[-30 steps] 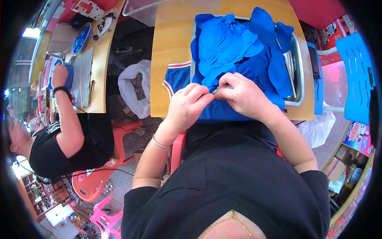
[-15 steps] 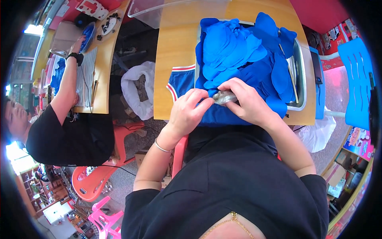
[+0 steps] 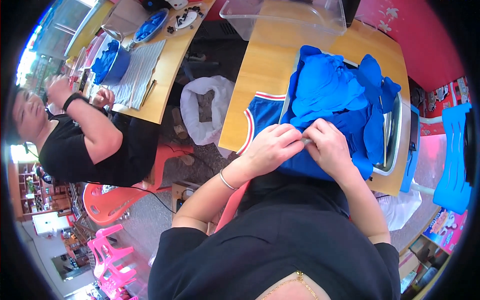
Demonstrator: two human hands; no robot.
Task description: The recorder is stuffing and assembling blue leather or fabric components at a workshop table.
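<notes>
My left hand (image 3: 274, 148) and my right hand (image 3: 327, 148) meet over the near edge of the pile of blue cloth pieces (image 3: 325, 87). Both are closed, thumbs and fingertips pinched together. A small pale grey, shiny thing (image 3: 306, 141) shows between the fingertips, on the right hand's side; most of it is hidden, so its kind is unclear. What the left fingers pinch cannot be seen. The cut blue pieces heap up in a metal tray (image 3: 398, 131). Blue cloth (image 3: 310, 165) also hangs below my hands at the table's front edge.
A navy garment with red-and-white trim (image 3: 262, 112) lies left of the tray on the wooden table (image 3: 240, 95). Behind stands a clear plastic bin (image 3: 285, 20). A white sack (image 3: 189, 112) is on the floor, left. A co-worker (image 3: 75, 135) sits at another table. A blue chair (image 3: 452, 160) stands right.
The view has shifted, so the table sits farther right and lower. My hands have come closer together, covering more of the grey thing. The co-worker's arm has drawn back from the blue dish.
</notes>
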